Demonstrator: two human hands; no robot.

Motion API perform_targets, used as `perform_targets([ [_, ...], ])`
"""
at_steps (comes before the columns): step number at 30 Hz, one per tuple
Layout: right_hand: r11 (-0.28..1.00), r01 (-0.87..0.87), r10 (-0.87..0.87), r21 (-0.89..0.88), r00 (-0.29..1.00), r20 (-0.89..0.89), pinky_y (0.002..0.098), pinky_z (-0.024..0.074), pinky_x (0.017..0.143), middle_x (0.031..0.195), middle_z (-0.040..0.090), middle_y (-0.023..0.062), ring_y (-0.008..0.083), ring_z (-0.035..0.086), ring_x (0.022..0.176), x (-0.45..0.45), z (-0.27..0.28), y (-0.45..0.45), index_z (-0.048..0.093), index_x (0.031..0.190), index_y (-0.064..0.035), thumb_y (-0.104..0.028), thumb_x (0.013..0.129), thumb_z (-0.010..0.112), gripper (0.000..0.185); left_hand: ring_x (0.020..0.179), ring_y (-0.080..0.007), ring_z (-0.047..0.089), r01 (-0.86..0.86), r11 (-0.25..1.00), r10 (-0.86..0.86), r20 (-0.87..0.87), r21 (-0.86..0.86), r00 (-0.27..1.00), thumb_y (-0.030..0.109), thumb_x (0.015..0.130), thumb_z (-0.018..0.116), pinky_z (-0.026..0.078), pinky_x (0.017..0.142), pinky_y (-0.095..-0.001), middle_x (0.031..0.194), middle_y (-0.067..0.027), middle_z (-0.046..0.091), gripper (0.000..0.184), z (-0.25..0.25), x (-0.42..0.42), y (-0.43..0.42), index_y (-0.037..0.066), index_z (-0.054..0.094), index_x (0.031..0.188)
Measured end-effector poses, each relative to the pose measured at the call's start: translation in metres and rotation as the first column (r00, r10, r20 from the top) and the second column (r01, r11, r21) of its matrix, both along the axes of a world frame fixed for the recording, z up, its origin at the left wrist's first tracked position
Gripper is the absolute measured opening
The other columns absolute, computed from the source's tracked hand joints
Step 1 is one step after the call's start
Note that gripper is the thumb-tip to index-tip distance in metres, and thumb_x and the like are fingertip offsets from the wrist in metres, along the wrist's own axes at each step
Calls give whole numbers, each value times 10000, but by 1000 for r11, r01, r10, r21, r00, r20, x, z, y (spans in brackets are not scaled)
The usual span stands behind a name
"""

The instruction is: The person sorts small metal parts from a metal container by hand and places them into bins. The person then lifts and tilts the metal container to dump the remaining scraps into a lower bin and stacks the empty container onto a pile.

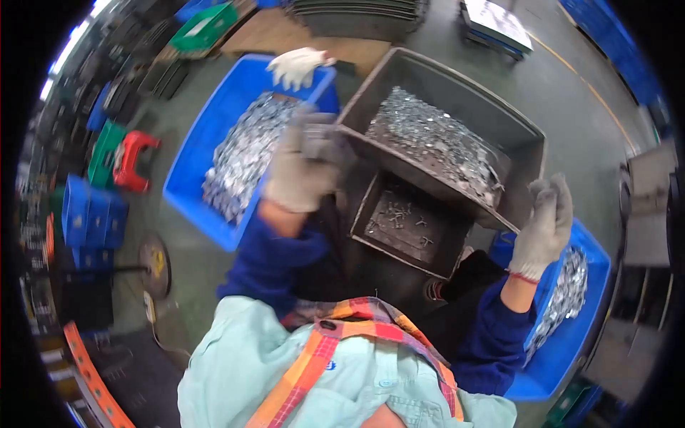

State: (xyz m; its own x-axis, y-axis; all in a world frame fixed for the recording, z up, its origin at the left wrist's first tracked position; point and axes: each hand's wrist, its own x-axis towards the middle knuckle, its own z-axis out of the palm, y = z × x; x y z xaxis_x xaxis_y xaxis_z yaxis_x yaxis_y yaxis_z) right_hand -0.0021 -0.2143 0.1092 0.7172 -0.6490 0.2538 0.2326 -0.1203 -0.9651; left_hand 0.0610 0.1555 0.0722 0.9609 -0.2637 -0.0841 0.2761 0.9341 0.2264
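My left hand (303, 167), in a pale work glove with greyed fingertips, is over the inner edge of the left blue bin (189, 175). Motion smears its fingers, so what they hold, if anything, does not show. That bin carries a heap of small shiny metal pieces (250, 153). Beside the right end of a grey metal bin (442, 75) is my right hand (544, 232), gloved alike, its fingers bent and pressed together. Anything inside them is hidden. More metal pieces (435, 139) lie in the grey bin.
A smaller dark tray (364, 214) with several thin metal parts (399, 217) sits nearest my body. Another blue bin (596, 267) of metal pieces (567, 289) stands at right. A spare glove (300, 66) hangs over the left bin's rim. A red stool (132, 160) is farther left.
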Motion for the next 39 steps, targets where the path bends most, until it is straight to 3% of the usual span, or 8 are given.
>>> perform_targets([
  [2, 956, -45, 19, 290, 996, 89, 374, 579, 891, 1143, 695, 173, 232, 700, 984, -2, 1, -33, 595, 1324, 50, -104, 997, 627, 363, 904, -216, 676, -366, 858, 354, 101, 360, 930, 162, 1045, 579, 606, 734, -249, 1030, -139, 662, 246, 3, 8, 63, 10, 581, 1239],
  [5, 842, -179, 81, 509, 974, 209, 395, 592, 849, 1061, 715, 151, 245, 706, 934, -12, -2, -56, 629, 1270, 34, -117, 987, 649, 322, 1081, -288, 644, -564, -647, -199, 601, 513, 774, 148, 983, 667, 567, 900, -321, 1213, -199, 628, 457, -42, 16, 171, -4, 509, 1384],
  [8, 851, -175, 123, 496, 983, 136, 378, 582, 864, 1040, 730, 129, 249, 707, 931, -16, -6, -56, 652, 1248, 14, -111, 954, 665, 320, 1324, -370, 507, -298, -874, -220, 234, 383, 947, 255, 964, 665, 415, 1100, -405, 1451, -260, 489, 634, -26, 22, 197, -53, 432, 1467],
  [10, 907, -124, 130, 402, 991, 11, 361, 576, 880, 1057, 733, 118, 237, 705, 942, -14, -14, -40, 658, 1248, -1, -115, 948, 660, 321, 1455, -375, 381, -20, -804, 143, 227, 594, 963, 350, 957, 661, 298, 1198, -402, 1569, -262, 373, 757, 5, 35, 139, -55, 367, 1524],
  [17, 495, -688, 518, -531, 724, -456, 436, 553, 749, 886, 707, 105, 299, 702, 888, -35, -21, 39, 672, 974, -92, -313, 884, 657, 238, 1455, -326, 393, -752, -354, -801, 235, 556, 551, 154, 848, 791, 335, 1188, -416, 1552, -197, 428, 790, -8, 134, -61, 55, 408, 1532],
  [24, 48, -989, 630, -143, 141, -764, 444, 550, 708, 878, 745, 87, 285, 732, 927, -36, -26, 36, 736, 873, -114, -278, 795, 690, 187, 1396, -420, 416, -859, 394, -875, -152, 328, -460, 356, 769, 795, 378, 1159, -524, 1479, -160, 476, 602, -71, 135, -282, 228, 628, 1332],
  [29, 299, -932, 568, -206, 348, -746, 443, 506, 654, 728, 696, 82, 273, 685, 724, -38, -45, 31, 722, 813, -100, -302, 745, 682, 217, 1388, -352, 427, -722, 562, -721, -188, 405, -667, 360, 788, 732, 320, 1164, -592, 1491, -82, 484, 549, -136, 128, -356, 271, 631, 1320],
  [39, 416, -865, 545, -282, 485, -683, 430, 480, 666, 690, 616, 103, 264, 624, 680, -45, -43, 16, 673, 821, -43, -269, 728, 638, 247, 1194, -339, 608, -891, 184, -959, -122, 415, -255, 341, 839, 731, 550, 974, -439, 1310, -129, 602, 510, -143, 184, -308, 313, 595, 1330],
])
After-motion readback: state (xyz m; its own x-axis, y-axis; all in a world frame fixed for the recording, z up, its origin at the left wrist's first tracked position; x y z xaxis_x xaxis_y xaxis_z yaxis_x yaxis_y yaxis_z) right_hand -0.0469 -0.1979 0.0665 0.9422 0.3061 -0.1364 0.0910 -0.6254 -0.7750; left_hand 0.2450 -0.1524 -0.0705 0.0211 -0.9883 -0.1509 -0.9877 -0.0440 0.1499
